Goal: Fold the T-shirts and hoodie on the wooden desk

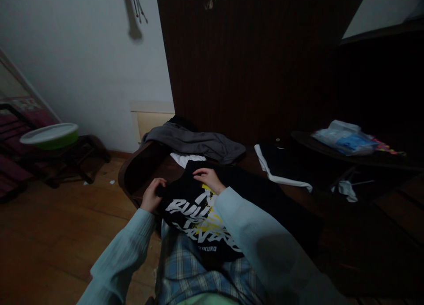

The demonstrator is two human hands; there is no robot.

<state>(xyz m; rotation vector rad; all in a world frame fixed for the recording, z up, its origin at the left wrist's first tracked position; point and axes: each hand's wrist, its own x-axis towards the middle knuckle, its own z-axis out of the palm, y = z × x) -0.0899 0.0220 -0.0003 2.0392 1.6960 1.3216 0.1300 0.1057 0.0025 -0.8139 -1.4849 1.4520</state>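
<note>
A black T-shirt [255,181] with white and yellow lettering lies spread before me, its near part over my lap. At its left edge, my left hand [153,195] has its fingers curled around the dark cloth. My right hand [209,178] is over the upper part of the shirt, above the print. Its thumb and fingertips come together in a pinch at the black cloth; the exact fold between them is hard to see in the dim light.
Behind the shirt lie a grey garment [198,141] and a white cloth [187,159]. A folded black-and-white garment [281,166] lies to the right. Plastic packages [346,138] rest on a dark shelf. At left, a green basin [53,137] sits on a dark stool.
</note>
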